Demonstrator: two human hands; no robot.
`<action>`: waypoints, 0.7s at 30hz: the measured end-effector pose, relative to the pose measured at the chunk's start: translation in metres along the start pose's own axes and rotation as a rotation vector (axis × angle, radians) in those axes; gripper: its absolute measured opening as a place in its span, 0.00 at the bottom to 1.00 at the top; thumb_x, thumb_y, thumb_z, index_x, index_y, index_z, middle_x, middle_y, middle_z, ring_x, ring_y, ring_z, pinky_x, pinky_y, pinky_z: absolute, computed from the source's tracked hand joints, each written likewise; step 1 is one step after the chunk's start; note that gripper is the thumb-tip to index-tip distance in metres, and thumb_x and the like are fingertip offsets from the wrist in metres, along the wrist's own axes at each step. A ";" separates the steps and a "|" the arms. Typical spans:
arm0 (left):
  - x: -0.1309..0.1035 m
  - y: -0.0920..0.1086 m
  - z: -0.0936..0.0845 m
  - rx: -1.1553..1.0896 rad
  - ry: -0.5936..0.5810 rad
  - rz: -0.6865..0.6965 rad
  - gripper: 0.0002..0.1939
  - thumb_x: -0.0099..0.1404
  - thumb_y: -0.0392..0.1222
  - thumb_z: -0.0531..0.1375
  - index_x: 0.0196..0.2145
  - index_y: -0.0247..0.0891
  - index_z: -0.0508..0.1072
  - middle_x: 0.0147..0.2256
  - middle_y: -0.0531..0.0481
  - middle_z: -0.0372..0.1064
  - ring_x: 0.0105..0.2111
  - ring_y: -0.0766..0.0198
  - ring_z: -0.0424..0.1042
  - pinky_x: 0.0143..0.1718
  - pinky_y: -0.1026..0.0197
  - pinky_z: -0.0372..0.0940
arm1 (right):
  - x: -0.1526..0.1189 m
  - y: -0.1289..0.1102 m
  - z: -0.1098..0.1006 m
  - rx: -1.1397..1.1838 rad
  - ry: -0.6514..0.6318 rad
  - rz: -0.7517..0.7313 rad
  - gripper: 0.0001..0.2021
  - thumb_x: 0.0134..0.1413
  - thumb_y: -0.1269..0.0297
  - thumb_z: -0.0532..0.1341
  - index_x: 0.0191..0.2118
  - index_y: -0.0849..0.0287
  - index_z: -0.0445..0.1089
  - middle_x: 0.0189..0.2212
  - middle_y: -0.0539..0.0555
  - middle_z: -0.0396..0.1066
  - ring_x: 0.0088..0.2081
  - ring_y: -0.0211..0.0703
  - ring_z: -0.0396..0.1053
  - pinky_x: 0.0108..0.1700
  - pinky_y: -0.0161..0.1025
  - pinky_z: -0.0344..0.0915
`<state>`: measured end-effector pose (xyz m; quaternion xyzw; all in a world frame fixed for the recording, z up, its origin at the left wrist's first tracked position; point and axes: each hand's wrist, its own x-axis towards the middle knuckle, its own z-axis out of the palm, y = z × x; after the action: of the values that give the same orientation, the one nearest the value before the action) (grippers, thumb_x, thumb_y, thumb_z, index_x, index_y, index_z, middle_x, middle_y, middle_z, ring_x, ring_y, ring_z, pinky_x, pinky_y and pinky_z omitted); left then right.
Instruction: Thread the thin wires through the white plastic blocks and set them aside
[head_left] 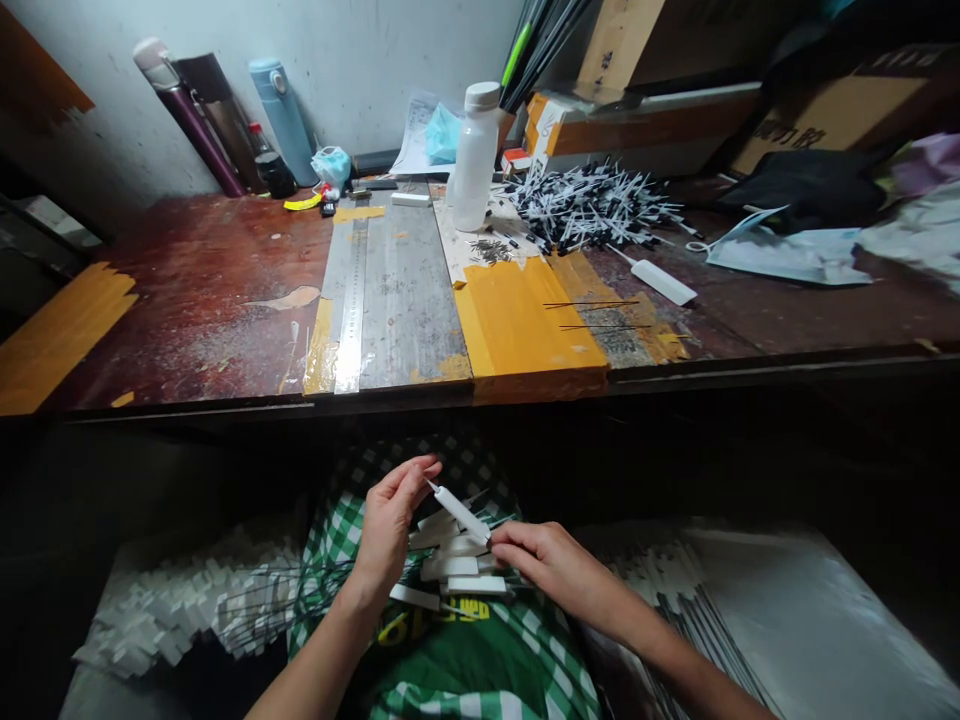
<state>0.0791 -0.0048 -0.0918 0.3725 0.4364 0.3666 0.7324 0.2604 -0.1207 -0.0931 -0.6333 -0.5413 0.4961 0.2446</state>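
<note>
Clamping white stick (462, 514), left grip (388, 520) on thin tip (431, 486), right grip (546, 562) on opposite end | held between grips, over white pieces (450, 568) (loose on checked cloth (517, 655)) | apparently adjusting tip | next, likely calls for steady right, gentle left.

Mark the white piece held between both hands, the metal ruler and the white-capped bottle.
White piece (462, 514): head view, middle of its body.
Metal ruler (354, 305): head view, middle of its face.
White-capped bottle (474, 165): head view, middle of its side.
</note>
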 end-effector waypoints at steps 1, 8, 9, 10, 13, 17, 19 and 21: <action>0.001 0.001 -0.001 0.002 0.005 0.003 0.17 0.60 0.50 0.65 0.41 0.34 0.79 0.42 0.40 0.77 0.46 0.54 0.74 0.52 0.54 0.64 | 0.001 0.001 0.001 -0.025 0.029 0.009 0.10 0.61 0.62 0.56 0.31 0.58 0.72 0.24 0.46 0.69 0.26 0.37 0.64 0.29 0.32 0.55; 0.002 0.002 -0.001 0.004 -0.003 -0.007 0.18 0.58 0.50 0.66 0.40 0.34 0.79 0.41 0.40 0.78 0.45 0.54 0.74 0.52 0.53 0.64 | -0.002 0.002 0.000 -0.053 0.015 -0.094 0.13 0.65 0.62 0.52 0.37 0.55 0.74 0.29 0.47 0.73 0.29 0.37 0.67 0.32 0.32 0.57; 0.002 0.001 -0.001 0.006 -0.005 -0.009 0.18 0.58 0.50 0.66 0.40 0.34 0.79 0.40 0.40 0.78 0.45 0.54 0.74 0.52 0.53 0.63 | -0.002 0.001 0.000 -0.059 0.008 -0.103 0.13 0.66 0.62 0.52 0.38 0.55 0.74 0.30 0.47 0.73 0.29 0.37 0.68 0.33 0.32 0.57; 0.002 0.000 -0.001 0.009 -0.006 -0.011 0.18 0.58 0.50 0.66 0.40 0.34 0.79 0.40 0.39 0.78 0.45 0.54 0.74 0.52 0.53 0.63 | -0.003 0.001 0.000 -0.068 0.010 -0.100 0.13 0.65 0.62 0.52 0.37 0.55 0.74 0.29 0.47 0.73 0.29 0.38 0.68 0.33 0.32 0.57; 0.002 -0.001 -0.001 0.011 -0.006 -0.015 0.19 0.57 0.51 0.66 0.41 0.34 0.79 0.40 0.39 0.78 0.45 0.53 0.74 0.52 0.52 0.63 | -0.004 0.001 0.000 -0.097 0.044 -0.055 0.11 0.62 0.61 0.56 0.32 0.56 0.72 0.27 0.47 0.71 0.29 0.38 0.67 0.31 0.32 0.56; 0.002 0.000 -0.001 0.018 -0.003 -0.013 0.18 0.58 0.51 0.66 0.40 0.34 0.79 0.41 0.40 0.78 0.45 0.53 0.74 0.52 0.53 0.63 | -0.003 0.005 0.002 -0.116 0.085 -0.003 0.10 0.58 0.60 0.61 0.28 0.57 0.68 0.25 0.46 0.69 0.27 0.37 0.65 0.29 0.32 0.54; 0.002 0.000 -0.001 0.023 0.000 -0.014 0.18 0.58 0.51 0.66 0.40 0.35 0.79 0.40 0.40 0.78 0.45 0.53 0.74 0.52 0.54 0.63 | -0.002 0.007 0.003 -0.115 0.089 0.009 0.10 0.57 0.59 0.61 0.28 0.57 0.67 0.25 0.47 0.69 0.27 0.37 0.64 0.29 0.32 0.54; 0.002 0.000 -0.001 0.027 0.003 -0.016 0.18 0.58 0.51 0.66 0.40 0.35 0.80 0.40 0.40 0.78 0.45 0.53 0.74 0.52 0.54 0.63 | -0.001 0.008 0.004 -0.114 0.089 0.019 0.11 0.57 0.58 0.62 0.27 0.57 0.66 0.26 0.47 0.69 0.27 0.36 0.63 0.28 0.32 0.54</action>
<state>0.0787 -0.0028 -0.0929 0.3782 0.4453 0.3553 0.7297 0.2609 -0.1251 -0.1013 -0.6728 -0.5511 0.4381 0.2272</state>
